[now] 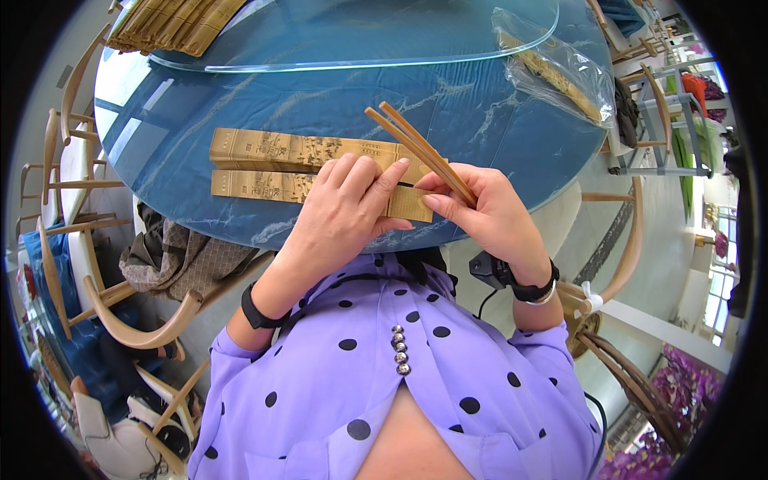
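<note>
Pale wood makes the chair [144, 340] at the lower left of the frame. A grey-brown cloth [172, 260] lies over it, maybe just to keep it off the floor. At the upper left, a pile [172, 24] of gold strips sits on the blue worktop [520, 160], well apart from the hands, perhaps to leave room to work.

Near the middle, a top strip [276, 147] and a bottom strip [260, 185] of gold paper lie side by side, long ways across the frame. Lines at their left ends may mean more than one in each row; I cannot tell. They lie flat and close, so one hand can reach both.

The left hand [346, 186] is palm down on them. It is not closed round anything; its pointing finger and thumb are spread apart. It looks like it keeps the paper from sliding.

Just right of the middle, two wooden chopsticks [420, 146] lean up and to the left. The right hand [488, 212] grips their lower part, so their far ends stick out free over the top strip. Its thumb is by the right end of the bottom strip, but I cannot tell if it pinches the paper.

At the upper right, a clear bag [552, 70] lies with something gold inside.
</note>
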The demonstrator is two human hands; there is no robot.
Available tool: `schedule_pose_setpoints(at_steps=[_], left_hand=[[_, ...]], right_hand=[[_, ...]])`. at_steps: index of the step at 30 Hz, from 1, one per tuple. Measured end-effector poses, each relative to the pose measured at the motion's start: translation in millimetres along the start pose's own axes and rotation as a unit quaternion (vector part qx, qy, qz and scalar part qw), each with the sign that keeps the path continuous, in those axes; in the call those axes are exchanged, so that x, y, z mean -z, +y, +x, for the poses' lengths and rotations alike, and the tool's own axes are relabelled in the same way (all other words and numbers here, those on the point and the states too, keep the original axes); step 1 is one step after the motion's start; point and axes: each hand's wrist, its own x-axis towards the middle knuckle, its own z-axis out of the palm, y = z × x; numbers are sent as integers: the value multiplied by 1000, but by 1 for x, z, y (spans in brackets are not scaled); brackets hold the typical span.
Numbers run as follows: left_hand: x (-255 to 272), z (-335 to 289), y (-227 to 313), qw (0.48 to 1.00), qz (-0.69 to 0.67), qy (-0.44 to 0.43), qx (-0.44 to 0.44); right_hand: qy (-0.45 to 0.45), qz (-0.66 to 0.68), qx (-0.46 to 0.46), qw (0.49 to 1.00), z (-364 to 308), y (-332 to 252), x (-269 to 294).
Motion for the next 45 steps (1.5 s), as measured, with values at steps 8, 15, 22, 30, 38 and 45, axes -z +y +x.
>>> schedule_pose_setpoints(at_steps=[8, 15, 22, 30, 38, 45], left_hand=[[-1, -5, -5, 1000, -3, -26, -1], [0, -4, -8, 999, -13, -41, -14], [-6, -8, -6, 998, -58, -22, -24], [-3, -8, -8, 995, -82, -36, -52], [-3, -10, -8, 997, -60, -14, -47], [-1, -10, -11, 997, -63, 11, -48]], right_hand=[[-43, 168, -34, 984, 1, 11, -1], [-45, 131, -40, 990, 7, 7, 2], [-82, 129, -52, 987, 11, 10, -3], [-136, 126, -7, 983, 14, 12, 0], [-102, 54, -21, 993, 17, 11, -7], [-36, -7, -27, 999, 10, 8, -7]])
